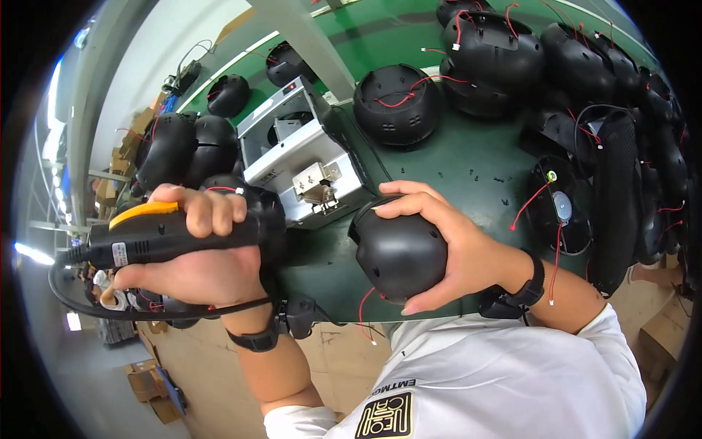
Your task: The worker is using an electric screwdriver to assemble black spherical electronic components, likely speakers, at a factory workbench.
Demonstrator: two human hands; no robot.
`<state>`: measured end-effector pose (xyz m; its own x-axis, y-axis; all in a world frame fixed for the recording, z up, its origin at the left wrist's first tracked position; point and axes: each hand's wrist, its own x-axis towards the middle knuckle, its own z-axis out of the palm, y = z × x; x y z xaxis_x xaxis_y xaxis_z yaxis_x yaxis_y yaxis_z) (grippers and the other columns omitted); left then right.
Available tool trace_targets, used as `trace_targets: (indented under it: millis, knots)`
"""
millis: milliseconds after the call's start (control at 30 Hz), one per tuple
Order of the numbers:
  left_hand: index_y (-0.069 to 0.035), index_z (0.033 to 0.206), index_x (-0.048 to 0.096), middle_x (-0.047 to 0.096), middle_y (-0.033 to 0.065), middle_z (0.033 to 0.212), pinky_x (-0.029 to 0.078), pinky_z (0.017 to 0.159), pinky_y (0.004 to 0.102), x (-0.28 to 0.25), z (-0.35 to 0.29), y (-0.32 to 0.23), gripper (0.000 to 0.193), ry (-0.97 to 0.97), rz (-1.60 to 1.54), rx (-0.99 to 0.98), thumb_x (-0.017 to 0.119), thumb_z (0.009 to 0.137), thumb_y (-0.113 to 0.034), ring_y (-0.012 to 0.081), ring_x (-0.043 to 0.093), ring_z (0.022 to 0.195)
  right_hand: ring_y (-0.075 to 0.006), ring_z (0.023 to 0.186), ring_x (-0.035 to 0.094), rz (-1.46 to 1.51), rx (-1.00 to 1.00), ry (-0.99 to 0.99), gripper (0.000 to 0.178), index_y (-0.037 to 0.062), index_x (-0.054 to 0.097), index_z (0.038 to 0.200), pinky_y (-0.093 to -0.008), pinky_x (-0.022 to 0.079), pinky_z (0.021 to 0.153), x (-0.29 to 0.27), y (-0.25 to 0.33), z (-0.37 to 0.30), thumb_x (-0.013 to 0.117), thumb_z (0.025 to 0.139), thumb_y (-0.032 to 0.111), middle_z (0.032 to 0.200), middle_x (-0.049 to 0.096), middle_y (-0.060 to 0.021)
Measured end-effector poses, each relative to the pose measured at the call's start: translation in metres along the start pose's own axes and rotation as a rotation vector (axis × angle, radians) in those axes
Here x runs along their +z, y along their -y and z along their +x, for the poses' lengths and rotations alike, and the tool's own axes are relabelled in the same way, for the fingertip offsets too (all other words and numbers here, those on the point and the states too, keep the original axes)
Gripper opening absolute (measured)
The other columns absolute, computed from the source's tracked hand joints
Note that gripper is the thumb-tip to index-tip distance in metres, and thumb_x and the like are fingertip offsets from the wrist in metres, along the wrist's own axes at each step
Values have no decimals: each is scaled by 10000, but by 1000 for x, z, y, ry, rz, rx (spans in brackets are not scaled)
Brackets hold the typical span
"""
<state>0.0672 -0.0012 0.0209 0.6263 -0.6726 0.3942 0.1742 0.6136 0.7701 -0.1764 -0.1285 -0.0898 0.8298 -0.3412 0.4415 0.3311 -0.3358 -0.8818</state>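
My left hand (197,274) is closed around a black electric screwdriver (157,245) with a yellow lever. The driver lies nearly level, its cord end to the left; I cannot make out its tip. My right hand (461,238) grips a rounded black plastic shell (398,256) at the table's front edge, thumb below and fingers over the top. A red wire (362,314) with a white plug hangs from the shell's lower side. Between and beyond my hands stands a silver screw feeder (274,168). The driver and the shell are apart.
Several black shells with red wires crowd the green table (453,157), such as one (395,110) beyond the feeder. Loose screws (504,203) lie right of centre. An open shell with a speaker (561,207) sits at the right. The driver's cable (146,316) loops beneath my left hand.
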Motion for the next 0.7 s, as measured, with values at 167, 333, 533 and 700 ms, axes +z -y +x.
trace_targets:
  millis: [167,333,533,700]
  knots:
    - [-54,1000,579,489,22,622,404,597,319,9,13,33,1186,-117,222,41,272,571,-1116,172,448,557,-371,1499,340,-15,26,0,968,104,519,1435,-493,401,1157,2,4,0,970,594,269,1478,492,-135]
    - [-42,1001,566,462,18,596,373,548,314,28,3,41,1191,-122,380,-70,271,577,-1115,161,407,532,-371,1496,344,-39,29,-19,973,106,514,1438,-484,400,1160,-1,2,0,969,595,275,1472,494,-138]
    - [-80,1087,589,409,-19,618,337,557,308,14,-15,14,1133,-165,116,-123,312,642,-1084,139,345,524,-375,1491,346,-34,12,-9,966,100,517,1431,-485,402,1160,3,4,0,971,595,265,1469,501,-122]
    - [-104,1126,606,450,-25,663,364,603,294,22,-8,-19,1038,-57,12,-95,428,696,-1032,129,426,572,-374,1492,342,-45,-14,8,968,102,512,1434,-490,398,1167,2,1,0,971,596,256,1469,505,-100]
